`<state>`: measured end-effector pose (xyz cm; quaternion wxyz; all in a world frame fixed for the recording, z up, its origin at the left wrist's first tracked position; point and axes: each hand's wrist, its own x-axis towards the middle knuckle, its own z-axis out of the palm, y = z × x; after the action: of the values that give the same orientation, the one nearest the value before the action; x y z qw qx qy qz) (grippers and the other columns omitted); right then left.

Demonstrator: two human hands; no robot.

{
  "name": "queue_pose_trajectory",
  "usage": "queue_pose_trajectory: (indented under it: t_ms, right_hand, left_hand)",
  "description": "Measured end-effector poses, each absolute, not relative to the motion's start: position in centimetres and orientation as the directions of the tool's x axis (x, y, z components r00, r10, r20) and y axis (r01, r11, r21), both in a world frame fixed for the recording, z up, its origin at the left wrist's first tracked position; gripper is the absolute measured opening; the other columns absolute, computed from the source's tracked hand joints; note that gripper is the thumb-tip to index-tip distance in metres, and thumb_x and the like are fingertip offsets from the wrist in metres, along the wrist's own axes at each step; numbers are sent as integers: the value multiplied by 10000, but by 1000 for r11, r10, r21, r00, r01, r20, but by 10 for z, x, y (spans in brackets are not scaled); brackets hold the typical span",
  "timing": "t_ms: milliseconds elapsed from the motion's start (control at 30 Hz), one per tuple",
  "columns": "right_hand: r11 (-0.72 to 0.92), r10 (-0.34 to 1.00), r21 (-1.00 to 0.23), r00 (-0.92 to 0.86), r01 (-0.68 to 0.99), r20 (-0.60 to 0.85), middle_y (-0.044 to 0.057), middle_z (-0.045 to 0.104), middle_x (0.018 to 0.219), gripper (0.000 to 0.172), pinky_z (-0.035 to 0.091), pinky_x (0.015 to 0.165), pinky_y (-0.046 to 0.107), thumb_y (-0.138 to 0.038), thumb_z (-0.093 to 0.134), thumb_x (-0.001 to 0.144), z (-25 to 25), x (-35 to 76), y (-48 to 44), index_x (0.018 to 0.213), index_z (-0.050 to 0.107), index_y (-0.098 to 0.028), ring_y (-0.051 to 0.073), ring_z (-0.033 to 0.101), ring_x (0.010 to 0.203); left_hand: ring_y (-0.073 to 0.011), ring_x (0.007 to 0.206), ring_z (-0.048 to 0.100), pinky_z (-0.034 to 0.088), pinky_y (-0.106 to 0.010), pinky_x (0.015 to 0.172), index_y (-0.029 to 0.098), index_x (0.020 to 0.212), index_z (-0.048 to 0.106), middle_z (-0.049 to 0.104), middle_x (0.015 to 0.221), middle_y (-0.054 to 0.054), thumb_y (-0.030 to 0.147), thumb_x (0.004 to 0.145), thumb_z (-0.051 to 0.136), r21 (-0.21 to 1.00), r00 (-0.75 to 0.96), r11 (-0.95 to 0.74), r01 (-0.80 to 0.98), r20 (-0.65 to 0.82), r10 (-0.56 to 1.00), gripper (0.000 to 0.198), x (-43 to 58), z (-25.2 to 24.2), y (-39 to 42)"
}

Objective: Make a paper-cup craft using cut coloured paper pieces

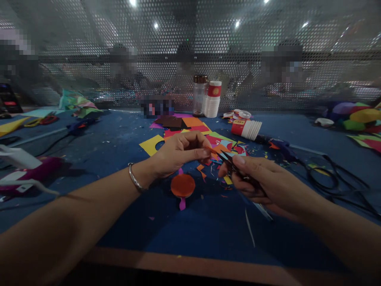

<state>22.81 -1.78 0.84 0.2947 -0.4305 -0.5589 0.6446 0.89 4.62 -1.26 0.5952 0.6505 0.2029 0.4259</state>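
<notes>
My left hand (190, 151) pinches a small piece of orange paper (212, 150) between thumb and fingertips. In my right hand (253, 174) is a pair of small dark scissors (228, 159), its blades pointing at the paper and apart at the tips. Below my left hand lies an orange paper disc (182, 185) with a purple strip (182, 203) sticking out at its lower edge. Behind both hands are coloured paper sheets (196, 123) and many scraps. A yellow sheet (151, 145) with a round cut-out lies left of them.
A stack of paper cups (213, 101) stands beside a glass bottle (200, 97) at the back; more cups (246, 129) lie sideways. Glue guns (281, 147) (80, 125) with cables lie right and left. A purple power strip (32, 174) sits at left. A perforated metal screen (166, 59) rises behind.
</notes>
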Motion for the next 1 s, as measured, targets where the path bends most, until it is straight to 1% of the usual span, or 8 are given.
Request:
queue_pose_trajectory:
  t_ms: [67, 267, 367, 500, 633, 733, 900, 1000]
  right_hand:
    - [-200, 859, -974, -459, 105, -226, -85, 358, 563, 492, 70, 365, 215, -664, 639, 861, 8, 228, -18, 871, 624, -172, 49, 161, 443]
    - [-200, 857, -973, -461, 113, -230, -79, 371, 560, 494, 82, 381, 204, -658, 629, 875, 6, 225, -18, 875, 647, -164, 48, 177, 453]
    - [-195, 863, -972, -449, 129, -233, -83, 359, 546, 525, 91, 382, 202, -683, 635, 854, 5, 224, -18, 867, 655, -159, 45, 171, 446]
    - [-195, 870, -970, -431, 142, -238, -94, 338, 516, 541, 103, 388, 201, -699, 638, 839, 5, 223, -20, 811, 634, -159, 41, 167, 436]
    - [-187, 875, -970, -422, 158, -237, -96, 329, 511, 520, 104, 397, 197, -676, 635, 856, 4, 224, -20, 768, 606, -165, 38, 168, 439]
    - [-184, 875, -968, -419, 172, -241, -95, 323, 513, 537, 102, 394, 200, -693, 639, 843, 4, 224, -19, 738, 584, -169, 38, 171, 439]
    - [-180, 878, -966, -413, 187, -244, -94, 316, 513, 564, 89, 395, 207, -724, 673, 789, 5, 222, -18, 691, 547, -183, 40, 170, 442]
    - [-177, 881, -966, -406, 189, -241, -98, 295, 510, 568, 88, 395, 213, -730, 679, 774, 5, 222, -19, 671, 534, -191, 42, 155, 441]
  left_hand:
    - [-91, 694, 639, 495, -213, 676, 137, 834, 660, 678, 736, 6, 260, 785, 834, 952, 571, -219, -212, 302, 764, 219, 9, -11, 45]
    - [-96, 707, 613, 502, -225, 690, 137, 845, 645, 652, 761, -5, 218, 823, 764, 941, 612, -327, -89, 310, 727, 146, 8, -10, 40]
    - [-101, 703, 603, 495, -228, 677, 137, 842, 641, 642, 759, -11, 239, 839, 745, 929, 620, -366, -57, 320, 717, 145, 7, -9, 38]
    - [-106, 706, 598, 492, -230, 671, 135, 837, 647, 648, 769, -21, 291, 843, 758, 913, 618, -408, -8, 326, 716, 192, 6, -6, 35]
    - [-112, 712, 609, 501, -231, 668, 137, 840, 656, 666, 781, -30, 327, 848, 759, 891, 614, -453, 21, 346, 710, 216, 6, -5, 34]
    - [-120, 704, 615, 508, -235, 655, 140, 831, 658, 672, 774, -32, 341, 840, 761, 875, 608, -482, 41, 360, 707, 226, 7, -5, 34]
    - [-114, 688, 628, 509, -226, 647, 147, 824, 641, 667, 757, -19, 257, 857, 715, 871, 614, -491, 32, 370, 697, 137, 8, -6, 35]
    - [-108, 686, 616, 501, -222, 640, 151, 822, 641, 662, 759, -14, 244, 850, 717, 867, 611, -498, 34, 376, 697, 124, 8, -6, 35]
